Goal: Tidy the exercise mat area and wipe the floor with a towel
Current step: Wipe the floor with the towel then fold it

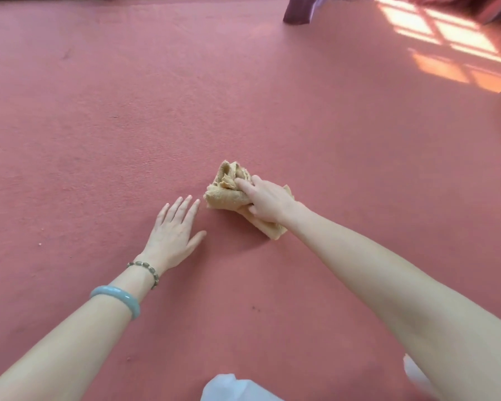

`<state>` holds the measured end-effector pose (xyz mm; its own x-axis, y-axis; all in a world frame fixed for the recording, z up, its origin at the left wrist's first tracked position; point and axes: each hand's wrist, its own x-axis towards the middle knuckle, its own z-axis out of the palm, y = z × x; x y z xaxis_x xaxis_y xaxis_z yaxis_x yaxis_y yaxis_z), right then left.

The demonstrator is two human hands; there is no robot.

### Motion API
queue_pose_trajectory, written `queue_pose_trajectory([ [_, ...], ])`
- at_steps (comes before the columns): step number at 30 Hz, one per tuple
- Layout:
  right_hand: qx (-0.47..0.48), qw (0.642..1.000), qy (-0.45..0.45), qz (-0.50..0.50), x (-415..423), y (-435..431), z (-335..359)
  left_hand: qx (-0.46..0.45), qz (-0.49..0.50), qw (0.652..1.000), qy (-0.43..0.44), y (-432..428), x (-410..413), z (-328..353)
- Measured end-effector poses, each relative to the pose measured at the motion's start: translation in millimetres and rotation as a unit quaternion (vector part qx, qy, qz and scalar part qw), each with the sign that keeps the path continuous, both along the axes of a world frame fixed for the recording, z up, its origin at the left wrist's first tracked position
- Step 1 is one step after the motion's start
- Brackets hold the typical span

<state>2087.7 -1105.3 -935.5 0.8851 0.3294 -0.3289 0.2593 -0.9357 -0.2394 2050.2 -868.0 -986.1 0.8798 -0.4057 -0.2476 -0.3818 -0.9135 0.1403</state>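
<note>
A crumpled tan towel (225, 189) lies bunched on the red carpeted floor (99, 125) near the middle of the view. My right hand (265, 199) presses down on it, fingers curled into its folds. Just left of the towel, my left hand (174, 230) rests flat on the floor with fingers spread, holding nothing; its wrist wears a bead bracelet and a pale blue bangle. The towel's near end sticks out under my right wrist.
A dark purple cloth (300, 10) hangs down to the floor at the top edge. Sunlight from a window (449, 44) falls on the floor at the upper right. White fabric (235, 387) shows at the bottom edge. Small specks dot the carpet.
</note>
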Motion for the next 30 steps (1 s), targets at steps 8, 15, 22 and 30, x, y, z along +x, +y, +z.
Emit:
queue_pose_trajectory([
  [8, 0.015, 0.986, 0.001, -0.168, 24, -199, -4, -0.012, 0.0, 1.0, 0.002, -90, -9, -4],
  [15, 0.008, 0.961, 0.002, -0.277, 20, -387, -9, -0.004, 0.038, 0.999, -0.01, -171, 0, 19],
  [22, -0.052, 0.943, -0.019, -0.328, 17, -522, -8, 0.045, 0.024, 0.999, 0.011, -239, -1, 17],
  [30, -0.069, 0.979, -0.032, -0.187, -6, -462, 5, 0.061, 0.018, 0.998, 0.03, -277, -5, 5],
])
